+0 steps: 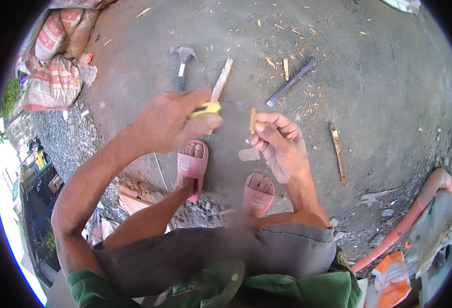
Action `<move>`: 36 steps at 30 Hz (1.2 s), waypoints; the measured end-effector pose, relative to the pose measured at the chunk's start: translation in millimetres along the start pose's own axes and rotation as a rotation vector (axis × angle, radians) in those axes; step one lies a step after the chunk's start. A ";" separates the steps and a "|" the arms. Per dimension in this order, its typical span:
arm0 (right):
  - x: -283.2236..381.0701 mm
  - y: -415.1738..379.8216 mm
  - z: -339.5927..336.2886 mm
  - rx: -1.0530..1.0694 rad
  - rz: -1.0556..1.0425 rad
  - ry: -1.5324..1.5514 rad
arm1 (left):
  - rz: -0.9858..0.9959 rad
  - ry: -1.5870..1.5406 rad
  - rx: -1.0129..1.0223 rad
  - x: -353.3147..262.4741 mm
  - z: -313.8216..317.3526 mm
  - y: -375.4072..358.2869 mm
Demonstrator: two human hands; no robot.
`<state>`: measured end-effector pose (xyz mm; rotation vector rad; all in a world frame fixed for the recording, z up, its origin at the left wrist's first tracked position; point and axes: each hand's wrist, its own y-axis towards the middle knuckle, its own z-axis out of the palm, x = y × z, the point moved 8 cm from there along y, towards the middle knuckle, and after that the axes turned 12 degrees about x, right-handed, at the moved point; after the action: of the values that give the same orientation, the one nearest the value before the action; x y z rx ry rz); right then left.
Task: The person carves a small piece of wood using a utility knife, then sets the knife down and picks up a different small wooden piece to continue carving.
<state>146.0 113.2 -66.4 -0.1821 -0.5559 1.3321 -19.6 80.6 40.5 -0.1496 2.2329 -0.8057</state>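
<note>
My left hand point(169, 120) is closed around a yellow utility knife point(205, 110) with a black strip; its blade cannot be made out. Between the thumb and fingers of my right hand point(282, 141) is a small wood piece point(252, 121), pinched and pointing up. Partly hidden behind my left hand lies a longer wood strip point(222, 79) with a split end. Just beyond that hand, a claw hammer point(182, 64) rests on the ground. Past my right hand lies a dark metal chisel-like bar point(292, 82).
Wood shavings point(308, 95) and a short wood piece point(286, 69) lie around the bar. Another wood strip point(338, 154) is to the right. Printed sacks point(54, 84) are piled at the far left. A pink pipe point(405, 223) runs along the lower right. My feet wear pink slippers point(191, 167).
</note>
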 end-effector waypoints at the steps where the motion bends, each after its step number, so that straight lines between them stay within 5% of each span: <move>1: 9.6 4.1 11.6 0.014 -0.009 -0.037 | 0.032 0.028 -0.047 -12.3 -1.1 -0.6; 7: 59.7 -10.0 52.6 0.099 -0.197 -0.094 | 0.270 0.037 -0.222 -60.5 -14.5 13.0; 20: 31.7 -144.0 63.7 -0.320 -0.177 -0.252 | 0.638 0.080 -0.015 -119.5 59.8 -0.2; 28: -14.0 -161.8 35.1 -0.439 -0.152 -0.033 | 0.617 0.131 -0.060 -67.0 108.7 18.7; 30: -24.8 -156.0 46.7 -0.383 -0.100 -0.094 | 0.466 0.119 -0.289 -8.4 92.6 33.9; 33: -28.1 -145.9 32.4 -0.411 -0.106 -0.166 | 0.123 -0.117 -0.054 11.3 68.7 26.4; 36: -29.8 -130.8 26.8 -0.465 -0.092 -0.230 | 0.396 -0.136 -0.016 -25.2 95.3 4.1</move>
<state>242.7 47.9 5.1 -0.3819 -1.0552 1.1244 64.3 44.2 3.4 0.2194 2.0478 -0.5439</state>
